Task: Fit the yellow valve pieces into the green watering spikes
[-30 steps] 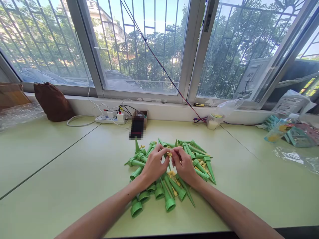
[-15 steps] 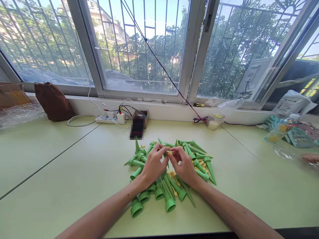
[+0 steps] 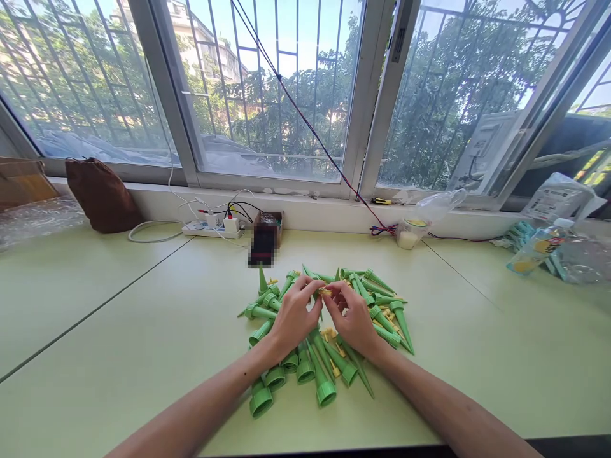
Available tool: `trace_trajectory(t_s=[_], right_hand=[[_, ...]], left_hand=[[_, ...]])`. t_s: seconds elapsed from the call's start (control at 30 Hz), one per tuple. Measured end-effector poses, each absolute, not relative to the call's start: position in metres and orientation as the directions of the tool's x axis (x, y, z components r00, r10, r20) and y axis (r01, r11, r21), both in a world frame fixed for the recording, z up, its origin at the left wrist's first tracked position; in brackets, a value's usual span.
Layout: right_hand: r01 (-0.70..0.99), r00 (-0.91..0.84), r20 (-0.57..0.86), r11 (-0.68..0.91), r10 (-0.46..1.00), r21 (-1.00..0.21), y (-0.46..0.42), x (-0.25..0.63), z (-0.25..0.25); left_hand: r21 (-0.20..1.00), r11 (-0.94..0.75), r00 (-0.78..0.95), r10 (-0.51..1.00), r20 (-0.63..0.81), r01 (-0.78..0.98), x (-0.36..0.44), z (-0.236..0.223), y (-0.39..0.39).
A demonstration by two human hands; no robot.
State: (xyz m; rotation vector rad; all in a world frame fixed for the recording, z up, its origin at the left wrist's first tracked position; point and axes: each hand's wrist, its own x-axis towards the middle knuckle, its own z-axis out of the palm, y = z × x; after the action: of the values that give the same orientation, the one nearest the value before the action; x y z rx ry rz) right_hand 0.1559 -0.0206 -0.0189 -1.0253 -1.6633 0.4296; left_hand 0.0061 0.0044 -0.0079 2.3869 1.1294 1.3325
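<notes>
Above a pile of green plastic plant-watering spikes, my two hands meet at the fingertips. My left hand [image 3: 298, 318] is closed in a pinch on the left end of a small yellow plastic piece [image 3: 326, 292]. From the other side, my right hand [image 3: 351, 318] pinches the same piece between thumb and fingers. The fingers cover most of it. Green spikes [image 3: 325, 389] with wide ribbed open ends lie around and under both hands. Among them are scattered several thin yellow plastic pieces [image 3: 335, 369].
A power strip [image 3: 214, 230] with cables and a small box [image 3: 277, 230] with a blurred dark object stand by the window. At the left is a brown drawstring bag [image 3: 100, 194]. A bagged cup [image 3: 409, 234] and a drink bottle [image 3: 539, 247] are toward the right.
The yellow piece has turned slightly between my fingertips; my arms have hardly moved. At the right edge, another person's hand has left view and the clear plastic there has shifted.
</notes>
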Motion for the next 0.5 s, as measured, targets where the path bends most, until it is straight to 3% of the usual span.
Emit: trace_trajectory(t_s=[0.5], right_hand=[[0.417, -0.016, 0.599, 0.549, 0.801, -0.724, -0.0189, 0.1574, -0.0202]], left_hand=[[0.494, -0.696, 0.3, 0.691, 0.658, 0.521, 0.006, -0.0063, 0.0024]])
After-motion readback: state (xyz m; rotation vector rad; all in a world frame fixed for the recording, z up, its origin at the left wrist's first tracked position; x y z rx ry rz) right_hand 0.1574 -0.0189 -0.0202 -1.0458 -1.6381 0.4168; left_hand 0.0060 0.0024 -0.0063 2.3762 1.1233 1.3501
